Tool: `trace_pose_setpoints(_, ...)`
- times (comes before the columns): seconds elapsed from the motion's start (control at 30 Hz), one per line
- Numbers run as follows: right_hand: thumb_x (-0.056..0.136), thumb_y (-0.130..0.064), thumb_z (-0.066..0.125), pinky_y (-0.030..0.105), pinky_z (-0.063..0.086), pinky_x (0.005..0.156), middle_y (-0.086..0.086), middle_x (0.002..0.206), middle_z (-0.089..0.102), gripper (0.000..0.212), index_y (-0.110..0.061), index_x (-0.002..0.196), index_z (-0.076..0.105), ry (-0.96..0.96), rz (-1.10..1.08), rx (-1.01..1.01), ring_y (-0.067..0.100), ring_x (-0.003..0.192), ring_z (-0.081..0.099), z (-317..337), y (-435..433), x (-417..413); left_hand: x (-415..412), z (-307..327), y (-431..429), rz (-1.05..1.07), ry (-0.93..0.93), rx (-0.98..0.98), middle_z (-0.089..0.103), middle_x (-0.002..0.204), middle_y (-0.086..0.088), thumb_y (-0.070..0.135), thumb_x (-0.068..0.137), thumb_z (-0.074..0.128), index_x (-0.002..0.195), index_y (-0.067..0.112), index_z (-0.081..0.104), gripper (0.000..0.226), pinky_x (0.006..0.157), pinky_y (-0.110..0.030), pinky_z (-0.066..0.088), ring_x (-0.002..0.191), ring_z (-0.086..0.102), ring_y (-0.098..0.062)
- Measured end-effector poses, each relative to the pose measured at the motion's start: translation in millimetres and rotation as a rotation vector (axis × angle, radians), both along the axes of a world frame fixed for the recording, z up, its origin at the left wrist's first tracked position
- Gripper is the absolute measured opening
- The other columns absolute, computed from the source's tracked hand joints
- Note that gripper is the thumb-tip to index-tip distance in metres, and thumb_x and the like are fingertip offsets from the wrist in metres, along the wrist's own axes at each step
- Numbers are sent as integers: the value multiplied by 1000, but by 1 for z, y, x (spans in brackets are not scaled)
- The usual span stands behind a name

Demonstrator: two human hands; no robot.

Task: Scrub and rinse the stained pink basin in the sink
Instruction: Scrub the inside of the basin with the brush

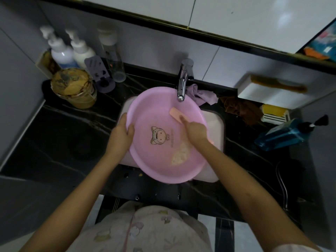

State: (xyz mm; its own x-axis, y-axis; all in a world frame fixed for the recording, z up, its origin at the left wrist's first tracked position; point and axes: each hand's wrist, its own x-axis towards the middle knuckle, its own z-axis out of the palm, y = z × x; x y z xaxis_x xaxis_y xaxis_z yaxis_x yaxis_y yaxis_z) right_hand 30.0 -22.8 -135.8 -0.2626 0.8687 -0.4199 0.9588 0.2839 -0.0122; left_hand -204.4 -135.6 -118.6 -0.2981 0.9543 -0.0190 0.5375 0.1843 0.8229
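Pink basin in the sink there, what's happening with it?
A person is cleaning the pink basin, which sits tilted across the sink just below the faucet. The left hand grips the basin's rim to steady it. The right hand holds a peach-coloured scrubber against the inner wall. A pale, grainy patch is on the inside near the front, and no stream of water shows from the faucet.

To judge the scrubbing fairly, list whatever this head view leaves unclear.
Head view:
- Sink drain: hidden under the pink basin.
- Peach scrubber: near end covered by the right hand; blurred, type unclear.
- Left hand fingers: behind the basin rim.
- Faucet: water flow too faint to tell.
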Motion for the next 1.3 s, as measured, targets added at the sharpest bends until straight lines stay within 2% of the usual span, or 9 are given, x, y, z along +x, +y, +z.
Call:
trace_pose_setpoints(0.2,102,-32,26,36,45,97,5,130,52,40,-25,139,40,-203,28,-288,26,116,54,4,-32,44,3,4,-3,14,-48,23,64,102,-2,23,99,43,133,24,42,34,70,-37,58,84,64,-12)
trace_pose_setpoints(0.37,103,-28,26,33,46,82,11,127,53,48,-31,149,17,-224,97,-110,29,107,58,6,-20,50,7,8,-5,12,-77,63,64,104,-2,21,99,44,133,23,43,35,70,-35,58,86,65,-12)
trace_pose_setpoints(0.6,102,-28,28,32,47,76,11,119,56,49,-25,149,16,-246,88,-108,26,101,59,9,-46,53,5,3,-6,31,-59,35,64,102,-3,28,98,42,133,26,41,35,71,-43,58,85,65,-16)
trace_pose_setpoints(0.7,99,-22,34,31,51,82,7,111,59,32,-15,125,51,-156,16,-304,23,95,58,14,-73,36,5,1,0,33,-19,9,63,99,-5,33,96,41,131,25,41,35,69,-46,57,83,64,-21)
trace_pose_setpoints(0.87,100,-14,31,19,44,57,5,139,46,45,-15,144,37,135,69,-668,14,75,50,37,-105,-3,1,-9,-5,69,-27,-34,62,98,-9,32,95,41,129,21,43,36,70,-48,56,83,63,-24)
trace_pose_setpoints(1.0,98,-16,40,17,30,39,-3,70,50,49,-29,145,35,599,-388,-841,7,44,34,40,-119,-12,-5,-14,-2,56,38,-120,60,108,-11,26,98,41,136,18,38,39,76,-42,52,92,61,-28)
trace_pose_setpoints(1.1,95,-26,51,19,37,41,2,77,54,52,-25,144,32,654,-509,-657,9,48,45,38,-120,2,-13,-21,-5,26,144,-258,43,128,-19,33,97,45,148,21,17,60,84,-45,48,102,55,-37)
trace_pose_setpoints(1.2,91,-28,55,30,54,70,5,108,62,44,-14,132,46,452,-493,-216,20,84,63,34,-119,26,-15,-28,-18,-10,214,-266,26,134,-19,34,93,53,150,20,7,75,88,-48,47,110,45,-39)
trace_pose_setpoints(1.3,90,-23,55,31,52,63,7,102,57,29,-9,115,51,295,-642,27,22,83,60,34,-114,52,-11,-33,-30,-65,316,-215,26,137,-18,31,91,57,149,15,11,76,84,-47,48,115,41,-37)
